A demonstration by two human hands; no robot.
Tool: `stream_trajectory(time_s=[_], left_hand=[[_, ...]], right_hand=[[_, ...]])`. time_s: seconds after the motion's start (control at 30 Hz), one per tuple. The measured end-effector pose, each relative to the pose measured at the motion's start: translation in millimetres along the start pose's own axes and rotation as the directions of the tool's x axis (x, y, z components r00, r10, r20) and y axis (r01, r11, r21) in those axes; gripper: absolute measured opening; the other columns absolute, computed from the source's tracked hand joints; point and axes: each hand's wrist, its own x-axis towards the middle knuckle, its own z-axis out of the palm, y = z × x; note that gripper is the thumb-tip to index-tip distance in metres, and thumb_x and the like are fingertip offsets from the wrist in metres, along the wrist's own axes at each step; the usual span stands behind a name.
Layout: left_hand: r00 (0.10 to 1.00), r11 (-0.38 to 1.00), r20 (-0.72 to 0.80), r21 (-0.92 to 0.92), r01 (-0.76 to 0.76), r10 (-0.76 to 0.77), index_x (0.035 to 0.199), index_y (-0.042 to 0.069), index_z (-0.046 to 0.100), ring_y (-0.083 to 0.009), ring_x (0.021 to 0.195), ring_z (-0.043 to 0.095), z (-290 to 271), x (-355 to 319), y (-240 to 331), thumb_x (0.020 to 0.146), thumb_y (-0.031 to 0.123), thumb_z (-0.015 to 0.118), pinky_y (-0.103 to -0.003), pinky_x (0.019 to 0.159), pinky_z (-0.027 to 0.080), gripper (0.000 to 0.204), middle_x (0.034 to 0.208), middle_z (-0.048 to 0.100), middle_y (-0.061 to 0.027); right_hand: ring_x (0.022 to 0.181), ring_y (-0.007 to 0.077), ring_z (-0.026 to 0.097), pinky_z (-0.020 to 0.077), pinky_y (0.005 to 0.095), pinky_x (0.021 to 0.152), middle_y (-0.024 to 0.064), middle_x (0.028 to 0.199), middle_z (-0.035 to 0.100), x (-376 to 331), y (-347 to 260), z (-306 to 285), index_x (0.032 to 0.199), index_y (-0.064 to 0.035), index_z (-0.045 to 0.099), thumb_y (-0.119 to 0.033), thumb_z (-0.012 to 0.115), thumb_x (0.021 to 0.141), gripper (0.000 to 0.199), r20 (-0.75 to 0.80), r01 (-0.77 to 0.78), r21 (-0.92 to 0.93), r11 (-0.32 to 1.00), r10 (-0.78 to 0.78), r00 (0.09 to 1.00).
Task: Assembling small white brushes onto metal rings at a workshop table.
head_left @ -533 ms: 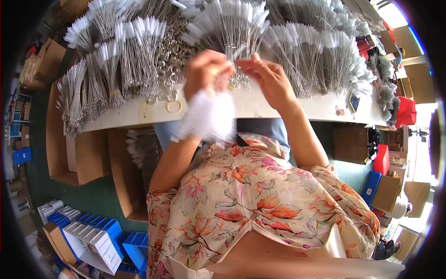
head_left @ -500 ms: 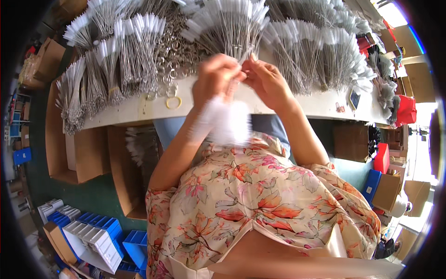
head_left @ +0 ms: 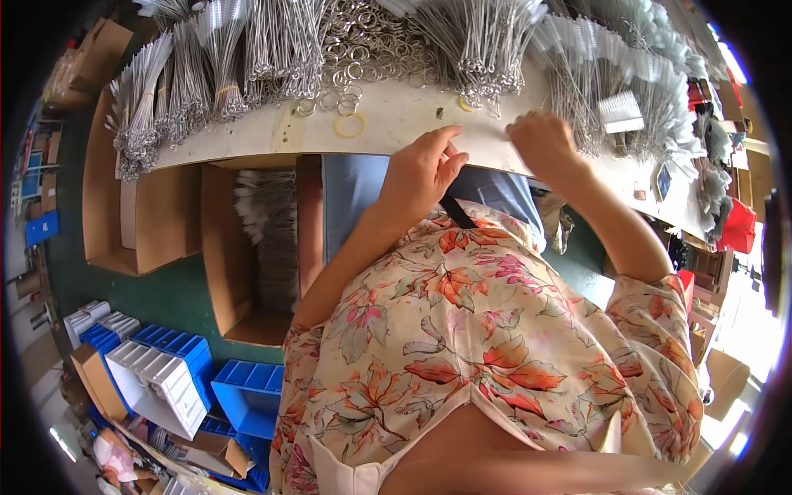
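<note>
My left hand [head_left: 419, 175] is above the table's near edge, thumb and forefinger apart, with nothing seen between them. My right hand [head_left: 544, 147] is curled over the tabletop to the right, and anything inside its fingers is hidden. Just beyond it, a white-bristled brush head [head_left: 620, 112] rests on or hangs over the bundles; I cannot tell whether its stem reaches my hand. A bundle of thin wire-stemmed brushes [head_left: 487, 51] lies ahead, loop ends toward me. Metal split rings [head_left: 363, 54] are heaped to its left. A yellow band [head_left: 350, 125] lies near the edge.
More brush bundles line the white table [head_left: 247, 136] at far left [head_left: 177, 99] and right [head_left: 652, 99]. Below the left side stand open cardboard boxes [head_left: 169, 223], one holding brushes [head_left: 276, 239]. Blue and white plastic bins [head_left: 161, 379] are at lower left.
My hands have come apart, the left lower and the right further right. The blurred white brushes below them are gone from there. The view has shifted, so the table sits higher.
</note>
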Motion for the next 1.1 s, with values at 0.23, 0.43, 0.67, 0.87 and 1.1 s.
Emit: stream_trajectory(time_s=[0.23,0.43,0.67,0.87,1.1], left_hand=[[0.946,0.936,-0.018,0.155,-0.316,0.322,0.090,0.005,0.057,-0.0226,0.066,0.059,-23,-6,-8,0.075,0.011,0.068,-0.033,0.054,0.048,0.020,0.077,0.059,-0.0075],[0.984,0.911,-0.176,0.409,0.053,0.022,0.085,0.008,0.059,-0.0203,0.066,0.057,-76,-1,-5,0.071,0.015,0.071,-0.033,0.056,0.045,0.020,0.073,0.058,-0.0042],[0.940,0.933,0.334,0.312,-0.179,0.069,0.077,0.006,0.060,-0.0198,0.072,0.057,-79,-8,-8,0.074,0.013,0.069,-0.034,0.065,0.046,0.012,0.072,0.058,-0.0056],[0.970,0.823,-0.117,0.514,0.244,-0.214,0.085,0.004,0.061,-0.0176,0.064,0.060,-100,40,-19,0.078,0.010,0.066,-0.028,0.056,0.047,0.011,0.075,0.061,-0.0067],[0.978,0.834,-0.196,0.527,0.163,-0.067,0.081,0.005,0.060,-0.0159,0.060,0.055,-96,58,-18,0.077,0.014,0.067,-0.027,0.054,0.045,0.012,0.074,0.058,-0.0045]], right_hand=[[0.057,0.0112,0.055,0.0440,0.0285,0.055,0.0041,0.066,0.062,11,-30,-36,0.081,-0.0036,0.063,-0.012,0.055,0.084,0.012,0.077,-0.077,0.997,0.004,-0.082,0.994],[0.062,0.0219,0.060,0.0457,0.0328,0.056,0.0094,0.072,0.063,4,-6,-21,0.078,-0.0031,0.062,-0.012,0.055,0.082,0.012,-0.122,0.079,0.875,0.478,0.060,0.991],[0.070,0.0280,0.060,0.0474,0.0372,0.062,0.0078,0.075,0.061,18,-18,-10,0.083,-0.0073,0.062,-0.017,0.054,0.085,0.013,-0.125,0.022,0.751,0.660,0.109,0.986],[0.064,0.0271,0.060,0.0480,0.0354,0.057,0.0086,0.070,0.060,27,-34,-32,0.079,-0.0051,0.062,-0.016,0.062,0.080,0.011,-0.202,0.131,0.961,0.243,0.292,0.935],[0.062,0.0139,0.055,0.0441,0.0239,0.057,0.0086,0.075,0.059,32,-21,-59,0.084,0.0010,0.062,-0.004,0.062,0.081,0.006,-0.277,0.275,0.960,0.048,0.273,0.921]])
